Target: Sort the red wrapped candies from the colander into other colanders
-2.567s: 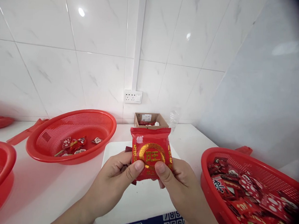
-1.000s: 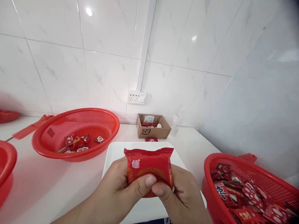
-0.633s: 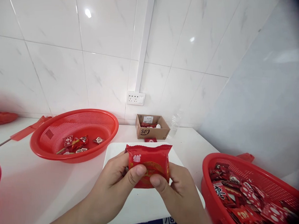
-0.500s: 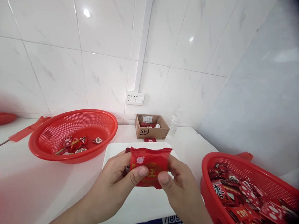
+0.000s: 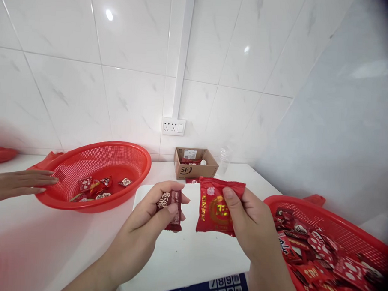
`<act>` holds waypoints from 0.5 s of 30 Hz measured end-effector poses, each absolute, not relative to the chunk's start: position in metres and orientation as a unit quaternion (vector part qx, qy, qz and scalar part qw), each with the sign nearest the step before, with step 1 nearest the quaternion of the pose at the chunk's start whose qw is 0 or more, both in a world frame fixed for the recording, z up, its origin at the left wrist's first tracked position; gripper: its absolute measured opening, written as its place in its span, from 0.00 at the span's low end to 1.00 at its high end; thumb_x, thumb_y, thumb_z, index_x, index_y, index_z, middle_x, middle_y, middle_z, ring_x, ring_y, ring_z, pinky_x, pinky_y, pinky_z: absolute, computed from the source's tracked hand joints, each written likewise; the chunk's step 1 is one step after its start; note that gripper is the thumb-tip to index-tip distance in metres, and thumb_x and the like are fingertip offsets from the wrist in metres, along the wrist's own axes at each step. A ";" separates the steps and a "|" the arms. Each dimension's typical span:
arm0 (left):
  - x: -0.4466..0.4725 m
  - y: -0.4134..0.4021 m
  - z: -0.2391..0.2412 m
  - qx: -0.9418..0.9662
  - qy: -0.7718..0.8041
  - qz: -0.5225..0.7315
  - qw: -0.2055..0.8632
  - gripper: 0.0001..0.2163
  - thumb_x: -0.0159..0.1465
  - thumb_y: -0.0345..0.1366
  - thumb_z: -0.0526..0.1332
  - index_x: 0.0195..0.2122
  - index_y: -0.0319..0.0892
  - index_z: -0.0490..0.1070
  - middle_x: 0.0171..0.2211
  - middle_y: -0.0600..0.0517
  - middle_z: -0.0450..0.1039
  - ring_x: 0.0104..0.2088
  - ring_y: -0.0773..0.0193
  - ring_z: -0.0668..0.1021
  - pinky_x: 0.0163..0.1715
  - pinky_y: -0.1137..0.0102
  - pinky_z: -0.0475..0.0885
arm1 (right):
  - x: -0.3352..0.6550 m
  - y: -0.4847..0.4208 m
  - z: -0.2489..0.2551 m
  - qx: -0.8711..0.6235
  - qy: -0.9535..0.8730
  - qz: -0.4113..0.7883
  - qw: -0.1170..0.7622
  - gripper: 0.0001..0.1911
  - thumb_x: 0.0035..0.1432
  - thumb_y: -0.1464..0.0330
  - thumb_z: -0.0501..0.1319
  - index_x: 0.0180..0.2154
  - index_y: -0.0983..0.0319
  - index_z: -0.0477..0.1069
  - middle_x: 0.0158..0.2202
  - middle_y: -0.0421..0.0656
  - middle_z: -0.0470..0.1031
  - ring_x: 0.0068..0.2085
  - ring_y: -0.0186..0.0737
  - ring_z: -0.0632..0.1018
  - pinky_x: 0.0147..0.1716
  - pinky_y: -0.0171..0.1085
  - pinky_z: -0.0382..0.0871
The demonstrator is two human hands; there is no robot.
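Note:
My right hand (image 5: 251, 225) pinches a red snack packet with a gold emblem (image 5: 217, 205) by its right side, holding it upright above the white scale platform (image 5: 192, 257). My left hand (image 5: 145, 229) grips a smaller dark red candy bar packet (image 5: 173, 209) between thumb and fingers, just left of the red packet. The two packets are apart, a small gap between them.
A red basket (image 5: 353, 247) full of red candy packets stands at the right. Another red basket (image 5: 116, 155) holding a few candies is at the back left, and another person's hand (image 5: 21, 183) touches its rim. A small cardboard box (image 5: 195, 163) stands by the wall.
Both hands held the red packet together before. Now they have come apart: the right hand keeps the red packet, the left holds a dark candy bar. Another person's hand has appeared at the left.

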State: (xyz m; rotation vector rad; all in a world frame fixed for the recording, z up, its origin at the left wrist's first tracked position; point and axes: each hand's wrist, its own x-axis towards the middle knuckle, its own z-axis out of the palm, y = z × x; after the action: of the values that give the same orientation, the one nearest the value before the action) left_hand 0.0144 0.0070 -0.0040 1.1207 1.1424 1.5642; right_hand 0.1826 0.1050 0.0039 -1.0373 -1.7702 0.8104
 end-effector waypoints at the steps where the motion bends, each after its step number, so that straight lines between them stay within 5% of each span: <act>1: 0.014 0.007 -0.005 0.445 0.440 0.637 0.450 0.11 0.66 0.42 0.59 0.50 0.59 0.69 0.42 0.55 0.72 0.36 0.68 0.73 0.34 0.75 0.72 | 0.183 0.109 0.003 -0.422 -0.741 0.322 0.412 0.19 0.61 0.52 0.52 0.30 0.59 0.70 0.26 0.40 0.76 0.27 0.40 0.74 0.23 0.34 0.65; 7: 0.016 0.006 -0.008 0.453 0.372 0.651 0.483 0.31 0.65 0.38 0.62 0.64 0.67 0.49 0.46 0.52 0.73 0.37 0.66 0.75 0.37 0.71 0.75 | 0.174 0.125 -0.008 -0.451 -0.847 0.207 0.190 0.18 0.64 0.58 0.49 0.27 0.59 0.66 0.29 0.44 0.76 0.29 0.42 0.74 0.26 0.37 0.61; 11: 0.019 0.006 -0.008 0.436 0.364 0.649 0.506 0.37 0.63 0.36 0.64 0.65 0.69 0.42 0.44 0.53 0.75 0.35 0.67 0.76 0.36 0.71 0.75 | 0.172 0.130 -0.013 -0.462 -0.851 0.186 0.166 0.17 0.65 0.58 0.48 0.31 0.59 0.69 0.31 0.45 0.78 0.31 0.44 0.77 0.27 0.38 0.62; 15: 0.020 0.007 -0.005 0.425 0.365 0.641 0.525 0.43 0.62 0.35 0.65 0.66 0.68 0.35 0.39 0.54 0.77 0.35 0.66 0.77 0.37 0.70 0.75 | 0.175 0.132 -0.012 -0.465 -0.835 0.167 0.240 0.17 0.63 0.60 0.52 0.48 0.60 0.70 0.45 0.50 0.77 0.44 0.51 0.77 0.37 0.44 0.67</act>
State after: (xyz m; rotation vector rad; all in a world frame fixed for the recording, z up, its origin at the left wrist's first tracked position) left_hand 0.0196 0.0067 -0.0053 1.0164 0.8730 1.5335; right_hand 0.1754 0.1320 -0.0123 -1.2734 -2.2863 0.4568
